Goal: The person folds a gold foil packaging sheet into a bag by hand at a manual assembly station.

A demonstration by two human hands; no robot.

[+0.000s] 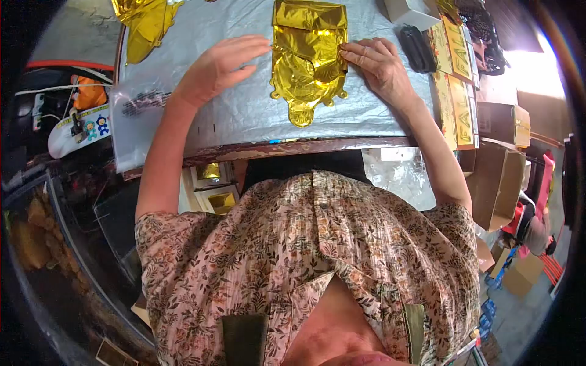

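Observation:
A gold foil balloon (pixel 305 76), flat and partly folded, lies on the silvery covered table. Its top end is folded over in a straight band, and a rounded tab with small loops points toward me. My left hand (pixel 223 66) hovers at the balloon's left edge, fingers stretched out and thumb apart, holding nothing. At the right edge, my right hand (pixel 379 64) has its fingertips bent together on the foil, pinching the margin.
Another gold foil piece (pixel 146 30) lies at the table's far left, above a clear plastic bag (pixel 137 131). On the right are a black object (pixel 418 49), a white box (pixel 412 13) and printed yellow packages (pixel 453 113). Cardboard boxes (pixel 497 183) stand beyond the table.

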